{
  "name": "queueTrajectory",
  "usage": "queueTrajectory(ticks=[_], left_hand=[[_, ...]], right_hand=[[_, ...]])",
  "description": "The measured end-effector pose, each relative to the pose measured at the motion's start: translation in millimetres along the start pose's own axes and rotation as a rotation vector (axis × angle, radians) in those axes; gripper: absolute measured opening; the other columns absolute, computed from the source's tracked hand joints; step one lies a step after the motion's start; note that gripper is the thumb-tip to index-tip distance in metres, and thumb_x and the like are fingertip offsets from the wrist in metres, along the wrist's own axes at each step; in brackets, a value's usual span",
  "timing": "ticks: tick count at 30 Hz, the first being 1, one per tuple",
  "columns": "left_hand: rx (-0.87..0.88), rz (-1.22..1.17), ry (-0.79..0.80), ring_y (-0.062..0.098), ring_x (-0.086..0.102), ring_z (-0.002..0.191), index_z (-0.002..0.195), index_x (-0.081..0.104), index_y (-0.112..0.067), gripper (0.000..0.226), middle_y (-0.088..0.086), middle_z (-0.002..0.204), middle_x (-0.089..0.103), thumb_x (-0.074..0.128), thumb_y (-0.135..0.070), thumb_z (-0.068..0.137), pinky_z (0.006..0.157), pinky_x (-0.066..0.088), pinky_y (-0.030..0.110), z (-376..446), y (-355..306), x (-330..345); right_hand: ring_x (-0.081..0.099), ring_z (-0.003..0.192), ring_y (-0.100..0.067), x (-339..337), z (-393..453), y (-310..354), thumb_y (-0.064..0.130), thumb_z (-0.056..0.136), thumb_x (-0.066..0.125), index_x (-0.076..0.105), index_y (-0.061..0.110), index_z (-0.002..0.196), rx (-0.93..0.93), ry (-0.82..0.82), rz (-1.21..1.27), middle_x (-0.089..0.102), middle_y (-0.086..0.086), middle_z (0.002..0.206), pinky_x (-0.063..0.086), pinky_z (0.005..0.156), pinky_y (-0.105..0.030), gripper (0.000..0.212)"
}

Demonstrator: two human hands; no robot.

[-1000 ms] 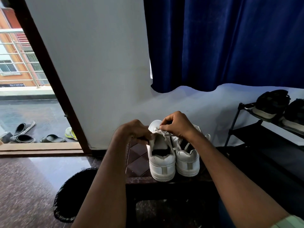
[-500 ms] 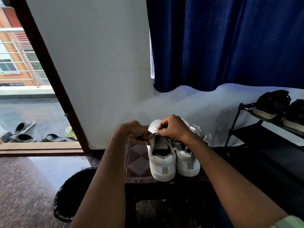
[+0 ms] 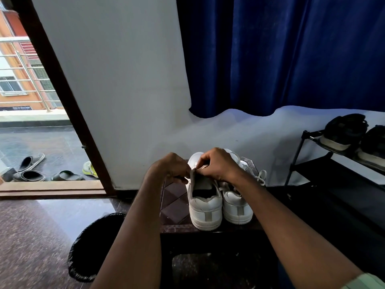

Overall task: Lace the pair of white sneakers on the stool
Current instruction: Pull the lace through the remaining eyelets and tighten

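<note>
The right hand [image 3: 216, 163] is curled over the top of the left sneaker [image 3: 203, 197], fingertips pinched on what looks like the lace or tongue edge right at the throat; which of the two can't really be made out. The left hand [image 3: 173, 168] is bunched up just beside it, fingers curled tight at the shoe's left side, though what's actually gripped is hidden behind the knuckles. Both smooth white leather-look shoes are parked heel-near, side by side and touching, on a dark stool [image 3: 177, 207] with a diamond-tiled top. The right sneaker [image 3: 236, 207] is partly covered by the forearm, with a loose flat lace [image 3: 261, 177] looped off its far right side. A round bin lined with crinkly black plastic [image 3: 91, 247] is seen down on the speckled polished floor, near left. A thin black metal shoe rack [image 3: 300, 155] with dark sandals is set off to the right, and a heavy blue velvety curtain [image 3: 281, 55] is hung against the far wall.
</note>
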State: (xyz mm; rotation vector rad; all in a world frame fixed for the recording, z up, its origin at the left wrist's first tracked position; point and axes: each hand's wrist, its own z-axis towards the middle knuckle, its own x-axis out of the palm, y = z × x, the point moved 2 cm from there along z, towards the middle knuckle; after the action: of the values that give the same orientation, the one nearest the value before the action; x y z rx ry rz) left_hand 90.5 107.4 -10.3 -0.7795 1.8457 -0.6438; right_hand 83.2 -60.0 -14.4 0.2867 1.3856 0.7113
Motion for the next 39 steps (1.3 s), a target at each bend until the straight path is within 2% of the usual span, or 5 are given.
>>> queueTrajectory(ticks=[7,14,25,31,39], left_hand=[[0.185,-0.938,-0.213,0.015,0.071,0.065,0.09,0.06,-0.005,0.024,0.009,0.076,0.071,0.04,0.001,0.103,0.06,0.048,0.023,4.4,-7.9,-27.5],[0.118,0.631,-0.08,0.028,0.062,0.09,0.088,0.074,-0.019,0.043,0.002,0.084,0.066,0.049,-0.054,0.093,0.081,0.048,0.03,18.9,2.0,-3.1],[0.471,-0.702,-0.249,0.013,0.066,0.07,0.085,0.062,-0.008,0.049,-0.001,0.072,0.068,0.038,-0.042,0.109,0.069,0.053,0.025,0.3,-16.5,-15.7],[0.297,0.477,-0.325,0.035,0.065,0.105,0.111,0.069,0.0,0.039,0.015,0.11,0.069,0.045,-0.031,0.108,0.085,0.049,0.035,10.0,-11.4,-5.1],[0.191,0.441,-0.182,0.019,0.06,0.07,0.066,0.069,-0.022,0.049,0.003,0.074,0.063,0.048,-0.049,0.102,0.065,0.039,0.026,20.8,-3.3,-0.5]], right_hand=[[0.063,0.083,-0.009,-12.7,-2.0,-5.2,0.031,0.075,0.082,0.082,0.028,0.085,0.041,-0.02,-0.021,0.075,0.012,0.08,0.035,0.088,-0.032,0.011],[0.064,0.078,-0.013,-16.6,0.9,-4.0,0.02,0.073,0.075,0.075,0.033,0.072,0.055,-0.193,0.052,0.067,0.014,0.066,0.052,0.093,-0.042,0.013],[0.063,0.075,-0.002,-9.7,3.4,-10.0,0.032,0.075,0.084,0.081,0.03,0.084,-0.005,-0.096,0.036,0.07,0.017,0.071,0.049,0.094,-0.039,0.009],[0.059,0.069,-0.006,-9.5,3.8,-8.7,0.029,0.074,0.083,0.08,0.029,0.083,0.0,-0.12,0.035,0.066,0.014,0.064,0.046,0.094,-0.04,0.009],[0.059,0.053,-0.016,-21.0,4.1,-8.9,0.016,0.082,0.08,0.079,0.021,0.088,-0.009,-0.396,0.462,0.064,0.0,0.063,0.056,0.059,-0.031,0.008]])
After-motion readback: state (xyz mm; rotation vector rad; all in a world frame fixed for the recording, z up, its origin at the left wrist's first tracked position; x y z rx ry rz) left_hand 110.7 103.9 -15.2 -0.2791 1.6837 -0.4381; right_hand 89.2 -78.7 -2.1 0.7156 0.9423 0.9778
